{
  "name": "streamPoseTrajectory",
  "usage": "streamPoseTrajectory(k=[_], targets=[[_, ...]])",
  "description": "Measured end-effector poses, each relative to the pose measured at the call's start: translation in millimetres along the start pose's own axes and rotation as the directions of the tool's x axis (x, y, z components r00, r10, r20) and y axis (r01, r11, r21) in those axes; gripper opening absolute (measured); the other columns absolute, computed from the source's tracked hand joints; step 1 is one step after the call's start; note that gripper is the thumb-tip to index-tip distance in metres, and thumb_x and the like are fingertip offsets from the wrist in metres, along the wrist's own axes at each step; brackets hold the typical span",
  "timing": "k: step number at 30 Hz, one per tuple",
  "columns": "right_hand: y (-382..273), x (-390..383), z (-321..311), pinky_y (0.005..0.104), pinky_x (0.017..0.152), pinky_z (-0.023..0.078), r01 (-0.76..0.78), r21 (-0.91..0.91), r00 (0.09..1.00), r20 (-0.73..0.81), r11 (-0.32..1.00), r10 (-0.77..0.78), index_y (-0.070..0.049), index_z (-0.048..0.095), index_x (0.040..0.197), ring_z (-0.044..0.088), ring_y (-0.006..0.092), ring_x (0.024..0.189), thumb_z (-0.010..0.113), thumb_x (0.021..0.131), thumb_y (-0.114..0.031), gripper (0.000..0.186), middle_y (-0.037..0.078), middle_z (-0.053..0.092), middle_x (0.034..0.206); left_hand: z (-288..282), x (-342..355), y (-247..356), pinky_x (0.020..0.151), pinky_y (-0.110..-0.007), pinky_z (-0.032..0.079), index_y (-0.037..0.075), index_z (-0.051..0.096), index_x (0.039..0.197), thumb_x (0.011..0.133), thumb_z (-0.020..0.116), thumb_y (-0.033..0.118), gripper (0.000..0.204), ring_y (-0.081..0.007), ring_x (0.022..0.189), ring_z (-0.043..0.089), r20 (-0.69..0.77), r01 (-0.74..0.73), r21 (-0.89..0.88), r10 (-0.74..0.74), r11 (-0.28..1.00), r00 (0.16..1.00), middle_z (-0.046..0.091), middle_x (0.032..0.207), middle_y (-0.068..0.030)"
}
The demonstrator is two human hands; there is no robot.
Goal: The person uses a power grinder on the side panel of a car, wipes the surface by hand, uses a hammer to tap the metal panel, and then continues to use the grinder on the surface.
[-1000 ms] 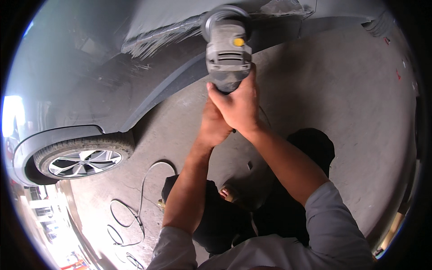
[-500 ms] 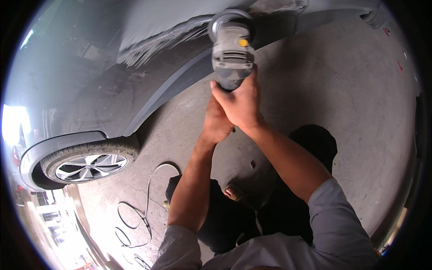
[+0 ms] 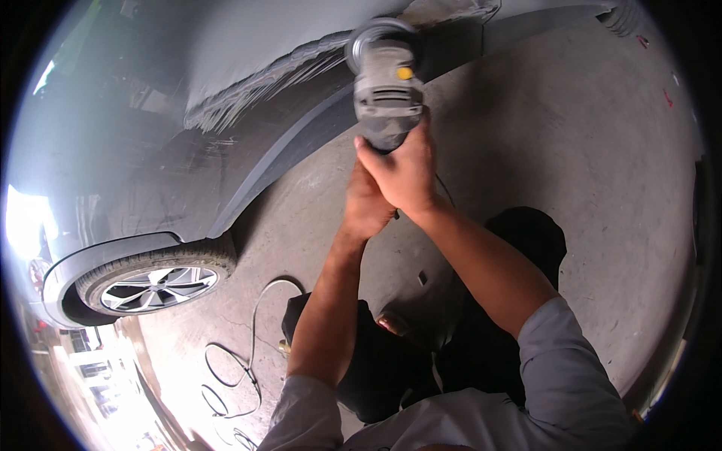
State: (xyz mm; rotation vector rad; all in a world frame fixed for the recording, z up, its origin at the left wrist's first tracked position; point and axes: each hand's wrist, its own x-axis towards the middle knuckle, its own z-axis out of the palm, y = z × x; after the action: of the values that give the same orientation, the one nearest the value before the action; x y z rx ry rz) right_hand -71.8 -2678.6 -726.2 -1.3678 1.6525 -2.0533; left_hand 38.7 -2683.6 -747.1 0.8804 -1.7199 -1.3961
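Note:
A grey angle grinder (image 3: 389, 90) with a yellow button is gripped in both my hands. My right hand (image 3: 408, 171) wraps its rear body from the right, thumb across the top. My left hand (image 3: 368, 204) closes round it just below and behind, its fingers mostly hidden. The round disc (image 3: 382, 36) at the far end looks blurred and lies against the lower side of a grey car (image 3: 173, 165). Beside the disc, to the left, runs a creased, scraped strip (image 3: 271, 79) with pale streaks. Whitish bare patches show to the right of the disc.
A car wheel (image 3: 159, 289) with a spoked rim stands at the left. A looped cable or hose (image 3: 252, 331) lies on the concrete floor (image 3: 602, 225) near my left leg. A dark sill (image 3: 301, 143) edges the car's underside. A small dark piece (image 3: 422, 278) lies near my shoes.
The view has shifted slightly against the car. The grinder sits a little farther right along the scraped strip, and both hands keep the same grip.

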Motion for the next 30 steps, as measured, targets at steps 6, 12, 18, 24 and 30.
streamPoseTrajectory(k=[6,12,18,24,30], targets=[[3,4,-6,0.0523,0.084,0.06,-0.041,0.008,0.999,0.028,0.999,0.041,0.006,0.046,0.128,0.075,0.0461,0.094,0.089,0.081,-0.023,0.07,0.026,0.073,0.104,6,7,-5,0.11,-0.038,0.05,0.001,0.046,0.151,0.082,0.092,0.007,0.084,-0.0217,0.127,0.06,0.051,-0.13,-0.042,0.132,0.991,0.99,0.062,0.144,-0.0104],[20,6,-8,0.0513,0.083,0.059,-0.075,0.094,0.996,-0.049,0.993,0.08,0.003,0.048,0.129,0.075,0.046,0.095,0.089,0.08,-0.02,0.068,0.025,0.073,0.106,13,12,5,0.111,-0.037,0.049,0.001,0.049,0.151,0.08,0.092,0.004,0.083,-0.021,0.127,0.06,0.053,0.011,-0.104,-0.006,0.994,0.999,0.065,0.14,-0.0111],[40,7,-19,0.0458,0.092,0.057,-0.186,0.226,0.964,-0.149,0.956,0.222,0.002,0.052,0.127,0.072,0.0365,0.103,0.09,0.08,-0.018,0.063,0.02,0.071,0.114,22,18,4,0.108,-0.039,0.051,0.0,0.045,0.153,0.083,0.089,0.007,0.083,-0.0268,0.127,0.065,0.083,0.077,0.177,-0.093,0.981,0.992,0.067,0.136,-0.016],[27,4,-25,0.051,0.087,0.062,0.042,0.015,0.998,0.045,0.999,-0.043,0.003,0.043,0.136,0.076,0.0455,0.097,0.089,0.079,-0.022,0.077,0.027,0.072,0.114,25,10,-25,0.117,-0.04,0.044,0.002,0.047,0.153,0.087,0.084,0.002,0.076,-0.0257,0.134,0.058,0.085,-0.188,-0.013,0.189,0.982,0.978,0.062,0.144,-0.011],[20,11,-18,0.0524,0.081,0.063,-0.002,0.048,0.986,0.166,0.999,-0.006,0.004,0.046,0.133,0.076,0.0467,0.092,0.088,0.078,-0.021,0.074,0.027,0.073,0.105,22,4,-32,0.112,-0.04,0.048,0.001,0.055,0.147,0.091,0.083,0.004,0.063,-0.0241,0.13,0.059,-0.068,-0.135,0.015,0.135,0.991,0.988,0.063,0.143,-0.0101]])
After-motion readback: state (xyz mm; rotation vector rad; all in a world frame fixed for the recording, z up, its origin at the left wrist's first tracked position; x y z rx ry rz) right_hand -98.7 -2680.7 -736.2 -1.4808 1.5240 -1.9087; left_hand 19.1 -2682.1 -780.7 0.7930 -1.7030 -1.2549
